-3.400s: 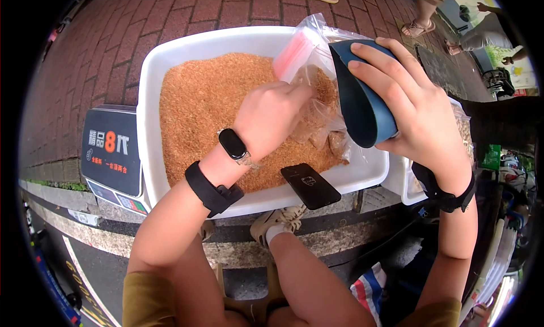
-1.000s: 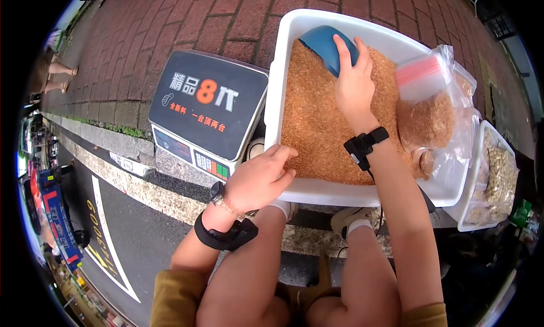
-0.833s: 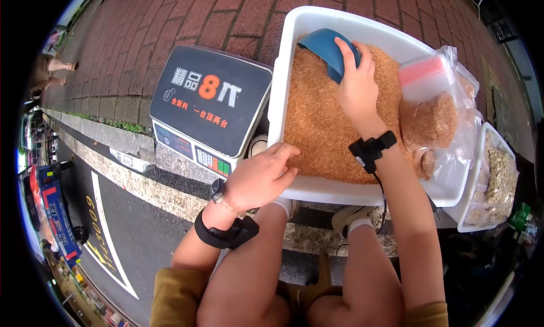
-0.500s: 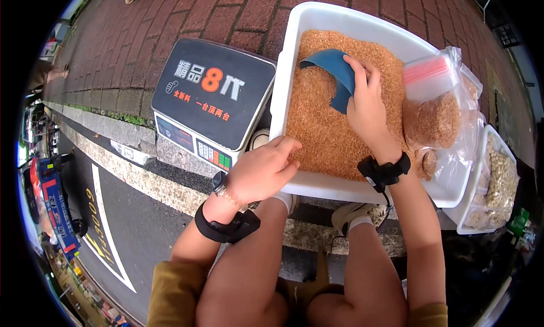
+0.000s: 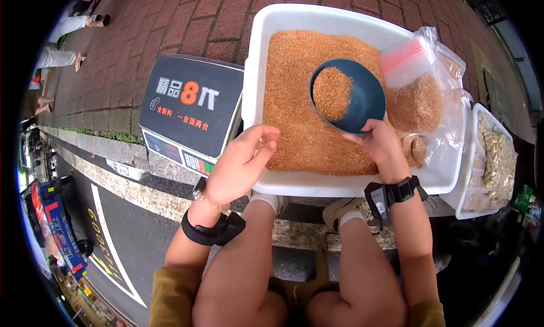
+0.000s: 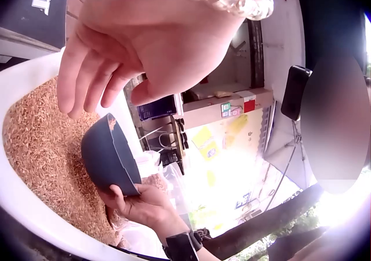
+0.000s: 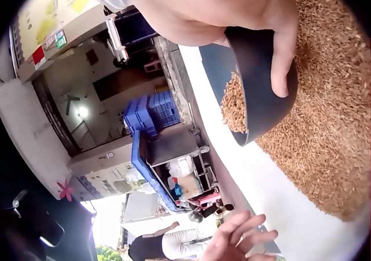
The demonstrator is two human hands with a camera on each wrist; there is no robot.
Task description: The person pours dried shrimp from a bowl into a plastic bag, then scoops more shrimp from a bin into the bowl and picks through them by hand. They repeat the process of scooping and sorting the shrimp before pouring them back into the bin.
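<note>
In the head view my right hand (image 5: 384, 147) grips the near right rim of a dark blue bowl (image 5: 368, 103), thumb on the rim. Inside the bowl a mound of small orange-brown dried bits (image 5: 331, 93) lies toward its left side. The bowl is over a white plastic tub (image 5: 328, 186) spread with the same bits. The right wrist view shows my thumb along the outer wall of the tilted bowl (image 7: 264, 81). My left hand (image 5: 241, 164) is at the tub's left rim, fingers loosely bent and holding nothing; in the left wrist view its fingers hang above the bits.
A digital scale (image 5: 190, 114) stands left of the tub. At the tub's right end lie clear bags of bits (image 5: 418, 106) and a pack of pink-edged zip bags (image 5: 403, 65). A smaller white tub (image 5: 466, 182) with bagged pale pieces stands further right.
Earlier my left hand was at the bags and my right hand held the bowl aloft. My right hand then drew the bowl through the bits toward me and turned it upward, now with bits inside.
</note>
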